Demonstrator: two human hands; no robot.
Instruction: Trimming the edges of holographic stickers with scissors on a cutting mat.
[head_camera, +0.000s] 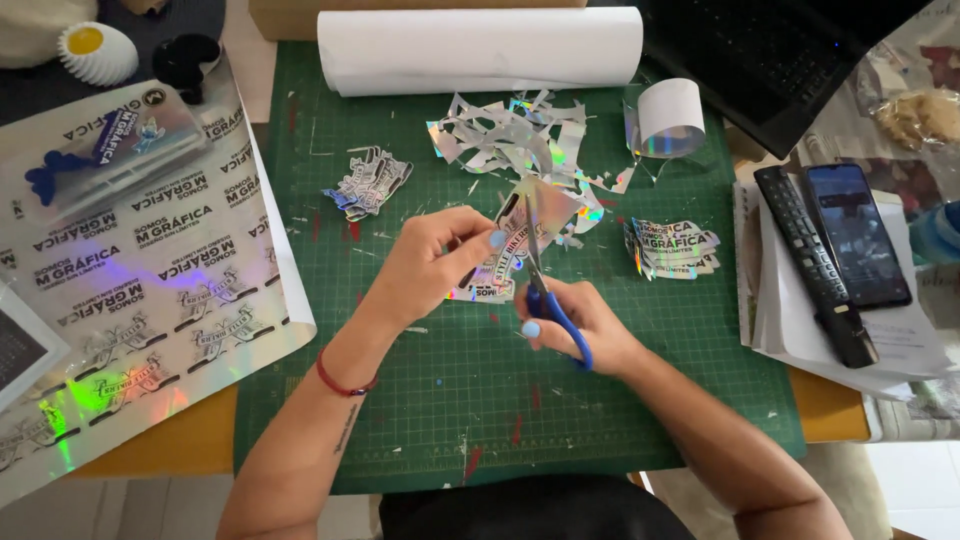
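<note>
Head view shows me partway through cutting a sticker out of a shiny piece of sheet (520, 235) over the green cutting mat (640, 400). My left hand (440, 265) pinches the piece, holding it up off the mat. My right hand (575, 320) grips the blue-handled scissors (545, 290), blades up into the piece. As I judge it, the next move calls for turning the piece so the blades follow the outline. Offcuts (510, 135) lie beyond, a cut stack (675, 248) to the right.
</note>
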